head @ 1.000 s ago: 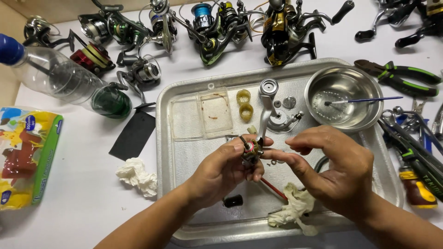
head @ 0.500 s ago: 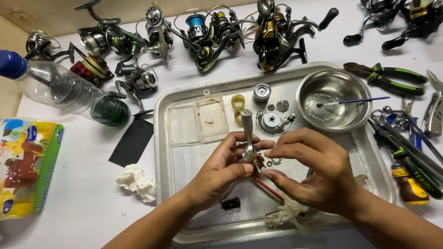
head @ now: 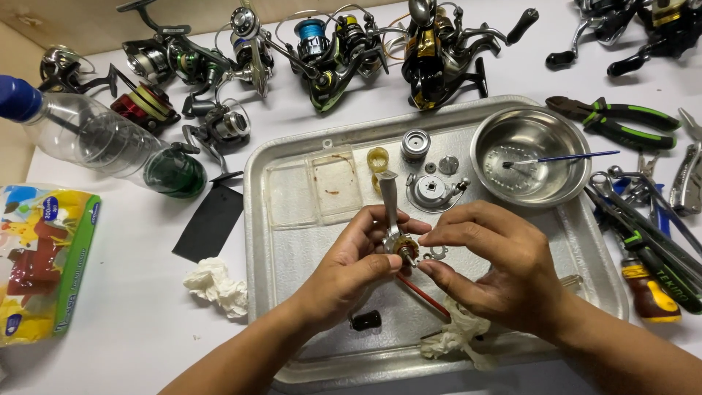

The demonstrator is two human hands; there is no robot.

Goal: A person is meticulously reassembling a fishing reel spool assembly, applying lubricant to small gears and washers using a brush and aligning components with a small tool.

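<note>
The left hand (head: 358, 263) gripped a silver reel handle arm (head: 391, 212) over the metal tray (head: 292, 322), while right hand (head: 497, 271) fingertips pinched at its geared end. Removed parts (a spool cap (head: 415, 144), a cover plate (head: 431, 192)) lay at twelve o'clock, so disassembly looked partly done.

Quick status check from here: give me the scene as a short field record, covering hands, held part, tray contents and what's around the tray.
left hand: grips a grey metal reel handle arm, upright
right hand: fingertips at the arm's lower hub
metal tray: steel bowl holding a blue brush, small reel parts, clear plastic lid, red rod, crumpled tissue
behind tray: row of spinning reels
right of tray: green-handled pliers
left of tray: plastic bottle
</note>
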